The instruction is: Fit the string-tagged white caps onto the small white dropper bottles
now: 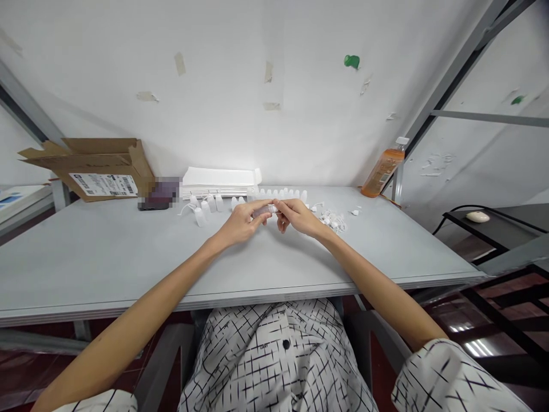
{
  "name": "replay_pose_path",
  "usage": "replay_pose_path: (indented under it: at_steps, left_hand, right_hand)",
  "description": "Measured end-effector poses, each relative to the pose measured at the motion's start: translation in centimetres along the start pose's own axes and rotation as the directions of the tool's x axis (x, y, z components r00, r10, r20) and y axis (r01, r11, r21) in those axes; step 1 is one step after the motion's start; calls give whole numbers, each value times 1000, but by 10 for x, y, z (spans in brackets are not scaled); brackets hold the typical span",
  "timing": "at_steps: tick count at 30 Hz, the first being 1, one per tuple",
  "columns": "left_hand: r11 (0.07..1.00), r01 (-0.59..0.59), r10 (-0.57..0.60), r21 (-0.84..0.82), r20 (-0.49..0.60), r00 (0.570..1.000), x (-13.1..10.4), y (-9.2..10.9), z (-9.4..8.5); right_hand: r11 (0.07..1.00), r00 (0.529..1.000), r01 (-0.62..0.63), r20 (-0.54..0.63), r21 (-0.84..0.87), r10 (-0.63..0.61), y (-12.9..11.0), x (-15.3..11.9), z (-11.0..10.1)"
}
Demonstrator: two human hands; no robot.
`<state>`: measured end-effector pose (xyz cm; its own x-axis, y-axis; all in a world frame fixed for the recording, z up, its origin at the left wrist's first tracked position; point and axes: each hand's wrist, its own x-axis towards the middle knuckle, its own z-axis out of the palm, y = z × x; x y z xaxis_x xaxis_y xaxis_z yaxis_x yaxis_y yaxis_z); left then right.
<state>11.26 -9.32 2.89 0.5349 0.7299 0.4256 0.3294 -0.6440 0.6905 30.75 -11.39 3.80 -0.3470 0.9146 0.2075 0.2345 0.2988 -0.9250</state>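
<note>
Near the middle of the grey table, my left hand (242, 222) holds a small translucent white bottle (262, 212) lying roughly sideways. My right hand (295, 215) pinches the bottle's right end, where a white cap-like part shows between the fingertips. The two hands nearly meet. Left of them stand several similar white bottles (200, 217), some with thin white strings. Behind my hands is a row of more white bottles (285, 194). A pile of small white caps with strings (333, 221) lies right of my right hand.
An open cardboard box (103, 169) sits at the back left, beside a dark phone-like object (154, 202), partly blurred. White flat packaging (221, 178) lies by the wall. An orange drink bottle (383, 171) leans at the back right. One loose cap (354, 212) lies right of the pile.
</note>
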Motion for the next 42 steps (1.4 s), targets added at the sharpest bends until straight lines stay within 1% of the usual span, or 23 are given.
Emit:
replay_pose_path:
  at_steps: [3, 5, 8, 10, 11, 14, 18, 21, 24, 26, 28, 31, 35, 36, 39, 42]
  left_hand:
    - [1000, -25, 25, 18, -8, 1000, 0, -1, 0]
    - [1000, -7, 7, 19, 2, 1000, 0, -1, 1]
    - [1000, 23, -23, 4, 11, 1000, 1, -3, 2]
    - [999, 33, -33, 0, 2, 999, 1, -4, 2]
    - [999, 37, -37, -2, -2, 999, 2, -4, 2]
    - [998, 55, -55, 4, -7, 998, 2, -4, 1]
    - [998, 66, -66, 22, -7, 998, 1, -2, -1]
    - [998, 57, -57, 16, -6, 998, 0, -1, -1]
    - [999, 47, -47, 17, 5, 999, 0, 1, -2]
    - [999, 47, -47, 22, 8, 999, 0, 2, -2]
    - [998, 57, -57, 27, 4, 998, 0, 1, -3]
    - [997, 70, -70, 24, 7, 998, 1, -1, -2]
    - [997, 54, -55, 50, 18, 998, 1, -7, 0]
    - [996, 57, -58, 68, 14, 998, 1, -8, 1]
    - [991, 41, -46, 125, 34, 998, 1, -9, 1]
    - [978, -12, -9, 209, 99, 995, 0, -8, 0]
  right_hand:
    - [999, 999, -42, 3, -13, 42, -2, -1, -1]
    - [995, 998, -59, -21, -81, 57, -3, -1, -2]
    - [967, 992, -35, -123, -254, 3, -4, -2, -3]
    - [955, 986, 3, -160, -297, -53, -4, -2, -3]
    - [959, 986, 23, -154, -282, -69, -5, -2, -3]
    - [979, 993, 68, -87, -192, -86, -8, -3, -5]
    - [990, 996, 70, -50, -120, -77, -9, -3, -8]
    - [994, 998, 46, -34, -104, -50, -6, -2, -8]
    - [992, 1000, -13, -28, -124, 10, -5, -1, -7]
    - [989, 999, -53, -20, -135, 51, -7, -2, -8]
    - [988, 997, -66, -35, -139, 62, -10, -3, -11]
    - [985, 998, -33, -62, -167, 23, -14, -5, -15]
    - [979, 999, 24, 37, -203, -17, -12, -5, -14]
    - [977, 998, 38, 47, -208, -29, -11, -5, -14]
    - [966, 997, 81, 5, -245, -83, -8, -4, -12]
    - [942, 990, 116, -41, -315, -135, -5, -3, -12]
